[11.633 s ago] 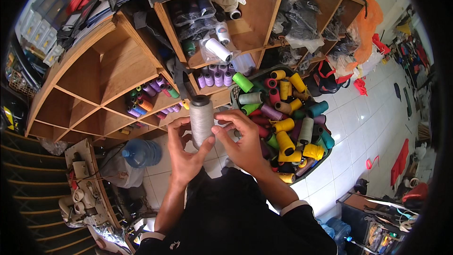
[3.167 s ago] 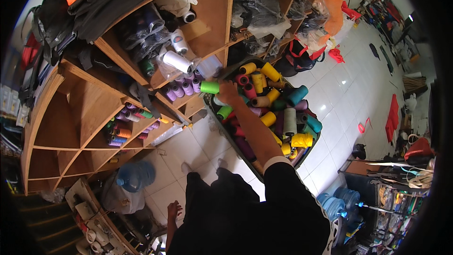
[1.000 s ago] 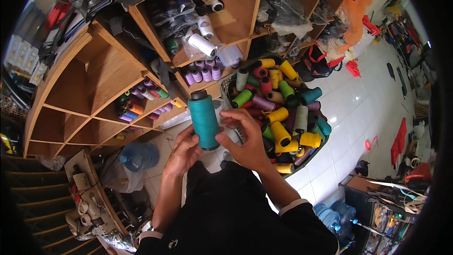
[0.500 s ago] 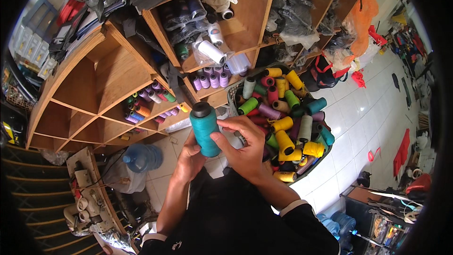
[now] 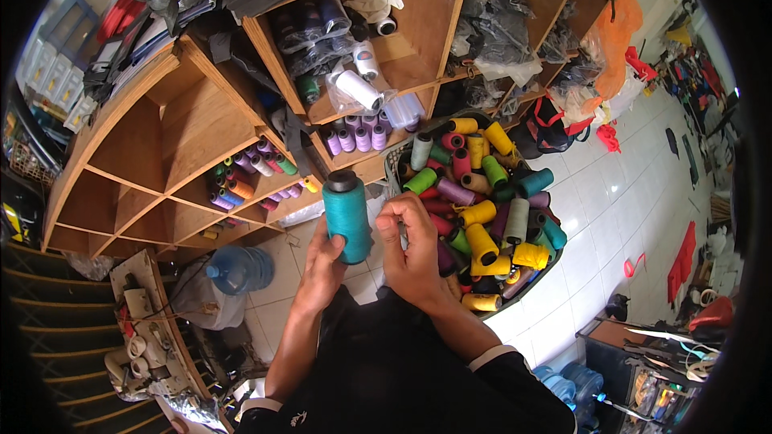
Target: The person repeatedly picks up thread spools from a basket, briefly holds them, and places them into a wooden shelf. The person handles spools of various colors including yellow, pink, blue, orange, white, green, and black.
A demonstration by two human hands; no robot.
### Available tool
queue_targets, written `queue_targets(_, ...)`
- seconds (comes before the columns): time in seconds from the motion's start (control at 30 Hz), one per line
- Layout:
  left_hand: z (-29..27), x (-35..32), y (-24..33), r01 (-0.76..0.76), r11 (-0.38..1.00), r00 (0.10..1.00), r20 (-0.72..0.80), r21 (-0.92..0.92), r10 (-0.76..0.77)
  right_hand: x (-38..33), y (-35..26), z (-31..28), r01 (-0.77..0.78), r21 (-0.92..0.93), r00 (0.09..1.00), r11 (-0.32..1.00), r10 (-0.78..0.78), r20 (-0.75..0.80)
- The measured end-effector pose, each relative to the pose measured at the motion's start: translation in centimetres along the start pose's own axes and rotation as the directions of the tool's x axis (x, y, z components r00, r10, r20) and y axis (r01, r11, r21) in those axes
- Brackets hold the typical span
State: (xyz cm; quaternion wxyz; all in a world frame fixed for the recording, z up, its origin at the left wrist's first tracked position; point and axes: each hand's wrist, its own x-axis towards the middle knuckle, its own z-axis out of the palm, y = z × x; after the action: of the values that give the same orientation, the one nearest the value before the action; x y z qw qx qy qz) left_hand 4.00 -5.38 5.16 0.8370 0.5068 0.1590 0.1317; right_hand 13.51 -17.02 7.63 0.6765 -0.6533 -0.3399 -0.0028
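Gripping the teal spool from below and behind, the left hand was closed around its lower half, which kept the cone upright with its dark core on top and left the face of the thread free. The right hand sat just beside the spool on its right, fingers curled and pinched together near the thread; whether it had a loose end between the fingertips was too small to tell, but the pinch looked like picking at the thread rather than carrying the spool. Both hands held the spool up in front of the chest, over the white tiled floor, between the shelf and the basket.

Just right of the hands was the dark basket, heaped with spools in yellow, green, red, purple and grey, close enough to reach without stepping. Behind the spool stood the wooden shelf, with small coloured spools lined up in a low compartment and white and purple ones higher up. A blue water bottle lay on the floor to the lower left.

Against half a second before, the spool stood straighter and a touch higher, no longer leaning left, and the right hand had slid off its front to its right side. Eleven seconds back, the spool between the hands was a grey-white one.
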Motion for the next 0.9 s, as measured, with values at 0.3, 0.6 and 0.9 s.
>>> queue_targets(0.3,-1.3,0.1,0.1,0.036,0.991,0.997,0.076,-0.126,-0.027,0.2,-0.4,0.2,-0.039,0.038,0.998,0.999,0.041,-0.054)
queue_targets(0.6,-0.9,-0.2,0.0,-0.016,1.0,0.999,0.051,0.018,0.015,-0.2,0.4,0.0,-0.114,0.084,0.993,0.99,0.114,0.008)
queue_targets(0.9,0.2,-0.5,-0.2,-0.179,0.949,0.98,-0.037,0.261,0.195,-0.3,0.1,0.0,-0.133,-0.019,0.991,0.991,0.133,-0.016)
